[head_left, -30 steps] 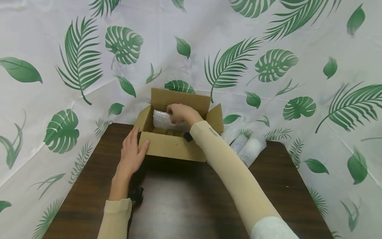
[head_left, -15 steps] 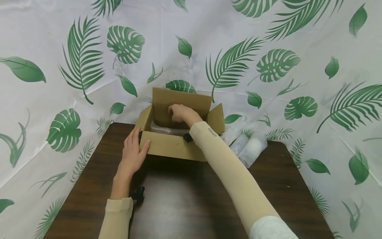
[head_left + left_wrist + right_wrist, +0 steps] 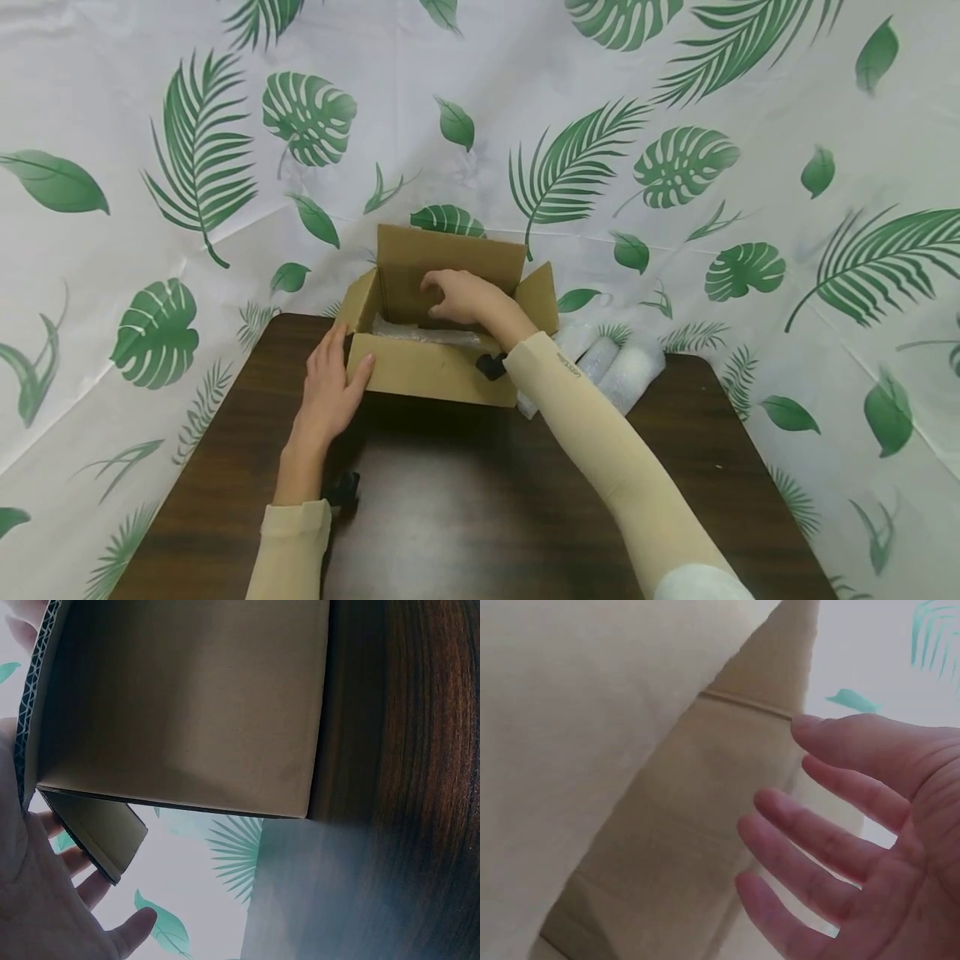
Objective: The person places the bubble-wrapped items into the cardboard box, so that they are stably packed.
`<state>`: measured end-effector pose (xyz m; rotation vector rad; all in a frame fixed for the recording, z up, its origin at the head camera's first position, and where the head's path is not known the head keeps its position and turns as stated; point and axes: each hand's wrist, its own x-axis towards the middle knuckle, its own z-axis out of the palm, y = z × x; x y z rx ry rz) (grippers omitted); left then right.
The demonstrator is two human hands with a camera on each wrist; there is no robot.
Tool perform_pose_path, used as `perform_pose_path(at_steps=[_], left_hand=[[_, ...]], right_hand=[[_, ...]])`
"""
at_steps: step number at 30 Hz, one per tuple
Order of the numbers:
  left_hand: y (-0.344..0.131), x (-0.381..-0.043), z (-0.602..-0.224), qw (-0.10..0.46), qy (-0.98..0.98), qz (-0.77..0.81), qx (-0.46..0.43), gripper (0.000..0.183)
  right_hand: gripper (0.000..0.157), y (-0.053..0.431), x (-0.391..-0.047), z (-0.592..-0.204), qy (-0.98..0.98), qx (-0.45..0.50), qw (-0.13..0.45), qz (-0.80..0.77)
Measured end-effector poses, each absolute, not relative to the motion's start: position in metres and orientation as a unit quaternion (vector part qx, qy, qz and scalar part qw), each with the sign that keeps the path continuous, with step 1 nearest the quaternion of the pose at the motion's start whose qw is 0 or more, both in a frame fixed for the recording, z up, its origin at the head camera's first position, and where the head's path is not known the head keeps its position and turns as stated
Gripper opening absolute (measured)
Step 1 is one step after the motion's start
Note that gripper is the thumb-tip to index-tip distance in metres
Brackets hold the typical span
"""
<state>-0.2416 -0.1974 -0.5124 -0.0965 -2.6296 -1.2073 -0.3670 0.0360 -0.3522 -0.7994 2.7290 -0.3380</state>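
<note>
A: Nearest to the head camera?
B: Beige sleeves (image 3: 288,550) on both forearms, over the dark brown tabletop (image 3: 420,533).
A: Left hand (image 3: 330,387)?
B: Placed at the near left corner of the box (image 3: 431,367). Grip: released, fingers extended along the left side, thumb at the front panel.
A: Location of the bundle (image 3: 427,335)?
B: Inside the box, lengthwise, just behind the front panel. Covered in bubble wrap; lower part hidden in the head view.
A: Right hand (image 3: 457,297)?
B: Over the box opening, beyond the bundle. Grip: released, nothing held; fingers apart and slightly bent in the right wrist view.
A: Flaps?
B: Rear flap (image 3: 450,252) raised behind the right hand; side flaps (image 3: 538,296) angled outward.
A: Right of the box?
B: Wrapped rolls (image 3: 633,375) on the tabletop, side by side, partly behind the right sleeve.
A: Farthest?
B: White backdrop (image 3: 465,75) with green leaf print.
</note>
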Motion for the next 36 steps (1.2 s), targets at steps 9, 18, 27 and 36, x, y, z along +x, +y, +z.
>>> perform_pose_path(at_steps=[9,18,27,36], left_hand=[[-0.197,-0.242,-0.514,0.123,-0.901,-0.415,-0.035,0.080],[-0.194,-0.240,-0.515,0.124,-0.902,-0.412,-0.032,0.081],[-0.196,-0.238,-0.515,0.130,-0.903,-0.407,-0.032,0.080],[-0.195,-0.240,-0.515,0.141,-0.900,-0.411,-0.035,0.080]], right_hand=[[0.041,0.062,-0.319,-0.346,0.924,-0.289,0.083,-0.235],[0.029,0.102,-0.280,-0.337,0.894,-0.270,0.007,-0.357],[0.025,0.146,-0.255,-0.340,0.853,-0.246,-0.075,-0.454],[0.028,0.212,-0.246,-0.352,0.804,-0.227,-0.162,-0.526]])
